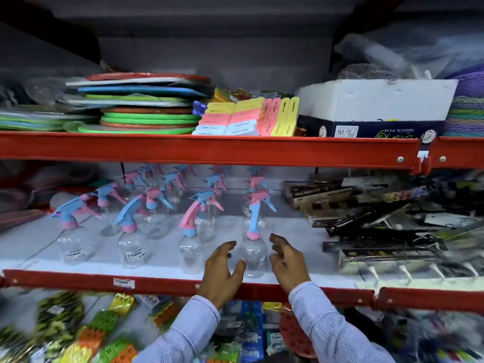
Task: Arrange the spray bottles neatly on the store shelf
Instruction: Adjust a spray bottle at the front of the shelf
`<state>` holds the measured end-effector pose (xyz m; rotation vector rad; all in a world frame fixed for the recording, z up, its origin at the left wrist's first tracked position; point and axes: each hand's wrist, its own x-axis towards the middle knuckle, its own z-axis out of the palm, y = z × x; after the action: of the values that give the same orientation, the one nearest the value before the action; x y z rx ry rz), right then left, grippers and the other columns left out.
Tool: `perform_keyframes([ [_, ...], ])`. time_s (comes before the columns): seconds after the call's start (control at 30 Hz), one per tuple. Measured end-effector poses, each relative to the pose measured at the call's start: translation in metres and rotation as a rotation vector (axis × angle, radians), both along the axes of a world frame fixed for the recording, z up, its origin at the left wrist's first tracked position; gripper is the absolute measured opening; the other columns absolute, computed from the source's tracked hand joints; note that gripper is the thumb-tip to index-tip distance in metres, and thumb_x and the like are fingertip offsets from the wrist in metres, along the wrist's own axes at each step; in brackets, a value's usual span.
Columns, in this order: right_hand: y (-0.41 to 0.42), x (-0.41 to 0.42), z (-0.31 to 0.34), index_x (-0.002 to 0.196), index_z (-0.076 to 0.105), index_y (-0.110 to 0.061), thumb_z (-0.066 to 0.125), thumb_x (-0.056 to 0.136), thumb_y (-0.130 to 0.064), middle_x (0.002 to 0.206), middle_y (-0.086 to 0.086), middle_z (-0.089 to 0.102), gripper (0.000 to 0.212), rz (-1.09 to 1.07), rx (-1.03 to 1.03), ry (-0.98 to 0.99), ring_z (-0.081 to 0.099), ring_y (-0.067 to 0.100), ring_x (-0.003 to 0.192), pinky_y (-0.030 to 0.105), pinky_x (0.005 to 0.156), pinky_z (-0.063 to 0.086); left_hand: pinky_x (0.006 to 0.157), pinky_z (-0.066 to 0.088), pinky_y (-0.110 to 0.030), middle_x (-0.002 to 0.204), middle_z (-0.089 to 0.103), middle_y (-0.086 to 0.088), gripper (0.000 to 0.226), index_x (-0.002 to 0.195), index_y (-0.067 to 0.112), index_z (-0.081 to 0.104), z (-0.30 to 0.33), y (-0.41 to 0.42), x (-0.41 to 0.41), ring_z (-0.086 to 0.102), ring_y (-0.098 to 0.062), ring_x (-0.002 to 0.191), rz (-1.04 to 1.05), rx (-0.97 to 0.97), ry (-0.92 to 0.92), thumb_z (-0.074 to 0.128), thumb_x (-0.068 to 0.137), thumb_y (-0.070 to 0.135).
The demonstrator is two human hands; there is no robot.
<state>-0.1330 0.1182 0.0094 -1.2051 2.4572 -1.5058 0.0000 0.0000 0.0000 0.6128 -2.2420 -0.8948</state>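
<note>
Several clear spray bottles with pink and blue trigger heads stand in rows on the white middle shelf (293, 231). The front right bottle (253, 254) stands upright near the shelf's front edge. My left hand (222, 273) is open just left of it, fingers spread and close to its body. My right hand (286, 260) is open just right of it, fingers curled toward the bottle without gripping it. More front-row bottles stand to the left: one (190, 247), another (133, 244) and a third (74, 242).
Dark boxed goods and black packets (379, 231) crowd the shelf's right side. A red shelf rail (209, 149) runs overhead, with stacked plates (146, 111) and a white box (374, 106) above it. Packaged items hang below the lower red rail (78, 280).
</note>
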Motion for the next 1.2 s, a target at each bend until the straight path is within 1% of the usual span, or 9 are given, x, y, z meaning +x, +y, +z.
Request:
perform_keyframes([
  [0.13, -0.006, 0.002, 0.002, 0.129, 0.053, -0.016, 0.047, 0.088, -0.003, 0.127, 0.007, 0.064, 0.044, 0.02, 0.106, -0.056, 0.06, 0.023, 0.115, 0.014, 0.094, 0.039, 0.092, 0.044, -0.019, 0.138, 0.054, -0.004, 0.052, 0.137, 0.017, 0.042, 0.003, -0.003, -0.008, 0.056, -0.02, 0.12, -0.037, 0.148, -0.041, 0.056, 0.087, 0.019],
  [0.23, -0.005, 0.003, 0.001, 0.123, 0.059, -0.018, 0.047, 0.085, -0.002, 0.12, 0.004, 0.068, 0.043, 0.05, 0.115, -0.068, 0.062, 0.021, 0.11, 0.017, 0.094, 0.042, 0.081, 0.043, 0.0, 0.121, 0.064, 0.004, 0.045, 0.13, 0.019, 0.049, 0.002, -0.003, -0.007, 0.063, -0.01, 0.104, -0.07, 0.143, -0.031, 0.056, 0.086, 0.014],
  [0.33, -0.001, 0.006, 0.002, 0.122, 0.06, -0.017, 0.048, 0.084, -0.001, 0.118, 0.002, 0.069, 0.043, 0.07, 0.115, -0.087, 0.063, 0.016, 0.106, 0.02, 0.095, 0.045, 0.084, 0.051, -0.013, 0.115, 0.068, 0.006, 0.041, 0.125, 0.021, 0.053, 0.002, -0.002, -0.002, 0.066, -0.006, 0.094, -0.06, 0.157, -0.01, 0.058, 0.085, 0.018],
  [0.47, 0.005, 0.01, 0.0, 0.122, 0.059, -0.017, 0.049, 0.085, -0.001, 0.115, 0.0, 0.069, 0.042, 0.086, 0.111, -0.088, 0.064, 0.01, 0.094, 0.002, 0.083, 0.044, 0.071, 0.045, -0.001, 0.107, 0.068, 0.006, 0.035, 0.119, 0.02, 0.056, 0.002, 0.002, 0.003, 0.062, 0.005, 0.088, -0.039, 0.138, 0.004, 0.058, 0.084, 0.018],
  [0.57, 0.009, 0.013, -0.001, 0.124, 0.057, -0.017, 0.051, 0.086, -0.004, 0.117, 0.002, 0.068, 0.041, 0.091, 0.101, -0.107, 0.064, 0.012, 0.093, 0.018, 0.091, 0.049, 0.085, 0.053, -0.019, 0.107, 0.068, 0.002, 0.036, 0.12, 0.017, 0.055, 0.004, 0.006, 0.009, 0.064, -0.004, 0.091, -0.035, 0.111, 0.002, 0.059, 0.084, 0.018],
  [0.63, 0.012, 0.017, -0.004, 0.13, 0.051, -0.016, 0.052, 0.087, -0.008, 0.127, 0.006, 0.064, 0.044, 0.079, 0.105, -0.103, 0.063, 0.017, 0.107, 0.026, 0.098, 0.047, 0.095, 0.052, -0.032, 0.114, 0.068, 0.0, 0.039, 0.123, 0.019, 0.053, 0.002, 0.006, 0.015, 0.064, -0.011, 0.101, -0.023, 0.066, -0.009, 0.058, 0.084, 0.023],
  [0.8, 0.03, 0.044, -0.013, 0.142, 0.033, -0.016, 0.051, 0.085, -0.022, 0.145, 0.006, 0.046, 0.06, -0.085, 0.072, 0.237, 0.042, 0.021, 0.133, 0.03, 0.11, 0.034, 0.109, 0.038, -0.03, 0.137, 0.054, 0.004, 0.048, 0.132, 0.027, 0.046, -0.004, 0.012, 0.045, 0.047, -0.012, 0.127, 0.076, -0.331, -0.004, 0.051, 0.086, 0.038],
  [0.9, 0.038, 0.061, -0.018, 0.141, 0.035, -0.012, 0.05, 0.083, -0.024, 0.147, 0.006, 0.044, 0.062, -0.095, 0.068, 0.541, 0.036, 0.019, 0.138, 0.034, 0.116, 0.028, 0.115, 0.033, -0.042, 0.144, 0.048, 0.002, 0.05, 0.133, 0.025, 0.044, -0.01, 0.013, 0.069, 0.039, -0.013, 0.136, 0.153, -0.522, -0.059, 0.049, 0.086, 0.041],
  [1.2, -0.001, 0.094, -0.027, 0.145, 0.025, -0.008, 0.047, 0.082, -0.023, 0.156, 0.01, 0.027, 0.069, 0.238, 0.188, 0.789, 0.021, 0.023, 0.146, 0.039, 0.117, 0.02, 0.12, 0.019, -0.049, 0.158, 0.024, -0.009, 0.07, 0.145, 0.013, 0.026, -0.017, -0.001, 0.113, 0.019, -0.021, 0.147, 0.356, -0.527, -0.187, 0.046, 0.087, 0.045],
])
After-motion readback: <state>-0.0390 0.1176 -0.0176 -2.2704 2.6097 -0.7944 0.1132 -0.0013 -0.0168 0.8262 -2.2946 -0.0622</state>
